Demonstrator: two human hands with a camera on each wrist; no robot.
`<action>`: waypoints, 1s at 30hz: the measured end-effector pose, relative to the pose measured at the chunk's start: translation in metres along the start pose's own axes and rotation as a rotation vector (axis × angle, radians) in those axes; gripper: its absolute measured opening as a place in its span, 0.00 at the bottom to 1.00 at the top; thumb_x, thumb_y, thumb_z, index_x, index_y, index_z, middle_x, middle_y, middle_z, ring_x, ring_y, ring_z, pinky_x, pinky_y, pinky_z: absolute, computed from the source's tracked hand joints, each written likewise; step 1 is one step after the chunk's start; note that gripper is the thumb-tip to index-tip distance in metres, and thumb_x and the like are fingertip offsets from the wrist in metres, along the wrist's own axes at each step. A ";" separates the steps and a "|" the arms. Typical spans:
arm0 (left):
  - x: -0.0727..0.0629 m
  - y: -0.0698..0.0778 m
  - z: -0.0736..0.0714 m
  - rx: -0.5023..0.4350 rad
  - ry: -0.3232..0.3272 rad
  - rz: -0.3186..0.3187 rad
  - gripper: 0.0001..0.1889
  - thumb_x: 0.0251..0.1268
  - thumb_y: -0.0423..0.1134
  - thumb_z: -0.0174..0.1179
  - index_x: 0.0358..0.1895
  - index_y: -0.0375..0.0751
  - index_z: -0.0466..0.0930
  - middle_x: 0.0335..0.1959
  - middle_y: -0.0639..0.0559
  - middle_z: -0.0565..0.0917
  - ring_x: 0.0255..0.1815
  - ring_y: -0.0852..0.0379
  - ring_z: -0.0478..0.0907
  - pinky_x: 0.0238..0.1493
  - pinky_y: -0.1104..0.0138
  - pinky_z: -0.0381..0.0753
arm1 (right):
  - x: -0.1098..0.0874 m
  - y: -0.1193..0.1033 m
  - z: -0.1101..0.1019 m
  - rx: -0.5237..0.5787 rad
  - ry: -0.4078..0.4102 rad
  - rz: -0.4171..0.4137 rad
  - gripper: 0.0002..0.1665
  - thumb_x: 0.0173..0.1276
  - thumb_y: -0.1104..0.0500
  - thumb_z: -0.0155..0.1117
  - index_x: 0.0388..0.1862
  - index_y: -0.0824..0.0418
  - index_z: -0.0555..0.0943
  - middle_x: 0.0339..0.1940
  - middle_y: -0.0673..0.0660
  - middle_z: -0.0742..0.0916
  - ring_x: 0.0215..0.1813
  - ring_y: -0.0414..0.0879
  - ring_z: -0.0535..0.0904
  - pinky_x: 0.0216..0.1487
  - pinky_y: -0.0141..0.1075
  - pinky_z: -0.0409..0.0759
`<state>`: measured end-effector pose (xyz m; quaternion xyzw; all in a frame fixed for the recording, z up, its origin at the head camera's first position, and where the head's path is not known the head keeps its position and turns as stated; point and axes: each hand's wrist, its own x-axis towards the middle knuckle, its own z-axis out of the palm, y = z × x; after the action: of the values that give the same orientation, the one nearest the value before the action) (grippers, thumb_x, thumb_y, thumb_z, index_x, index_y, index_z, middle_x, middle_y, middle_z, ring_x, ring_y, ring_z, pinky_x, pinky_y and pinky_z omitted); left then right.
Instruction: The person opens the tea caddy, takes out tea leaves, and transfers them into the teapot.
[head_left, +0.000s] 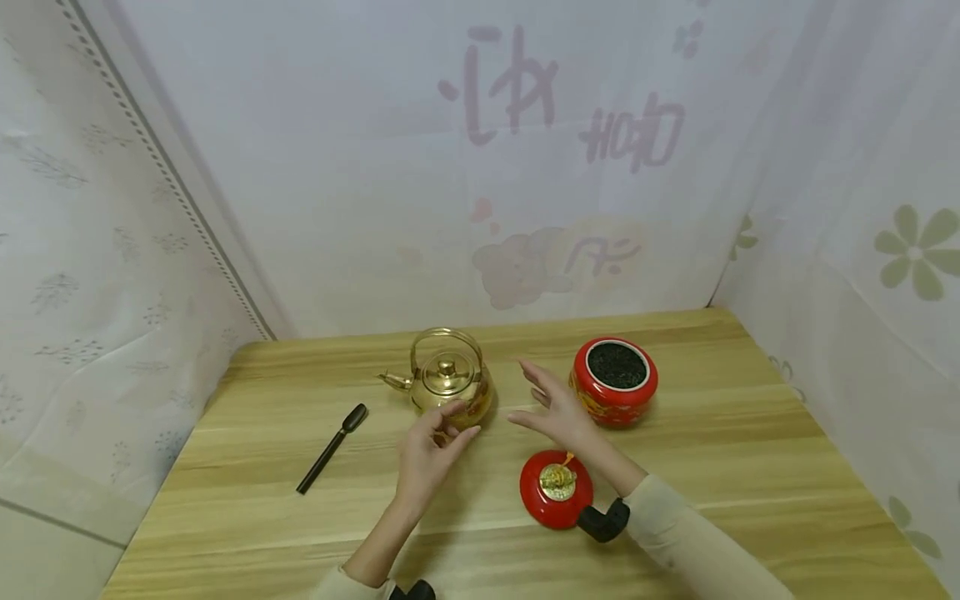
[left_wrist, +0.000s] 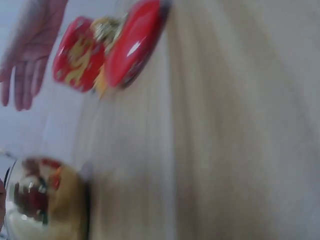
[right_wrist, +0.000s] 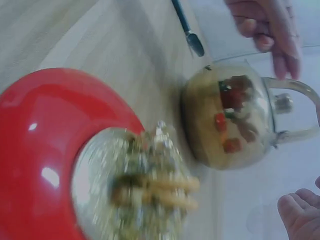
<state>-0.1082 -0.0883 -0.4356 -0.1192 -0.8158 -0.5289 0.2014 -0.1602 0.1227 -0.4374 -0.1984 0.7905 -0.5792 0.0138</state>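
A gold teapot (head_left: 450,377) with an arched handle and a knobbed lid stands near the back, its spout toward the left. My left hand (head_left: 429,454) hovers in front of it with fingers loosely bent and nothing in them; its fingertips overlap the pot's lower side in the head view. To the right of the pot, my right hand (head_left: 558,407) is held up with fingers spread, also bare. Beside that hand sits a red jar (head_left: 615,410), its top uncovered and full of dark tea leaves (head_left: 617,365). Below my right wrist lies the jar's red lid (head_left: 538,507) with a gold knob.
A dark tea scoop (head_left: 330,454) lies slantwise on the wooden table (head_left: 247,433), left of the teapot. Patterned pale cloth (head_left: 337,208) hangs behind the table and along both sides.
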 end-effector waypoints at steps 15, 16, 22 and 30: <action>-0.026 0.001 0.057 0.000 -0.437 0.074 0.20 0.48 0.36 0.72 0.47 0.35 0.82 0.41 0.44 0.85 0.32 0.52 0.79 0.31 0.69 0.80 | -0.052 0.010 -0.079 -0.065 0.334 -0.192 0.40 0.53 0.76 0.66 0.66 0.73 0.64 0.63 0.73 0.71 0.65 0.41 0.69 0.59 0.26 0.69; -0.026 0.001 0.060 0.015 -0.453 0.075 0.20 0.49 0.37 0.72 0.47 0.35 0.82 0.41 0.45 0.85 0.33 0.52 0.79 0.32 0.70 0.80 | -0.055 0.013 -0.084 -0.057 0.362 -0.176 0.40 0.54 0.77 0.66 0.66 0.73 0.64 0.62 0.73 0.71 0.65 0.38 0.69 0.59 0.24 0.68; -0.030 0.003 0.076 0.154 -0.495 0.108 0.18 0.48 0.40 0.72 0.45 0.41 0.84 0.40 0.53 0.86 0.38 0.59 0.77 0.39 0.71 0.74 | -0.067 0.029 -0.115 -0.038 0.427 0.016 0.43 0.58 0.72 0.66 0.70 0.73 0.57 0.68 0.71 0.65 0.70 0.55 0.63 0.63 0.26 0.66; -0.033 0.005 0.087 0.251 -0.507 0.158 0.14 0.47 0.39 0.73 0.40 0.44 0.85 0.35 0.56 0.84 0.37 0.63 0.76 0.38 0.72 0.75 | -0.071 0.060 -0.134 -0.033 0.303 0.215 0.54 0.60 0.63 0.68 0.75 0.68 0.44 0.75 0.69 0.53 0.75 0.62 0.47 0.71 0.53 0.52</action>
<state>-0.0945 -0.0061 -0.4775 -0.2847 -0.8873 -0.3599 0.0448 -0.1464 0.2834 -0.4629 -0.0234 0.8097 -0.5845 -0.0469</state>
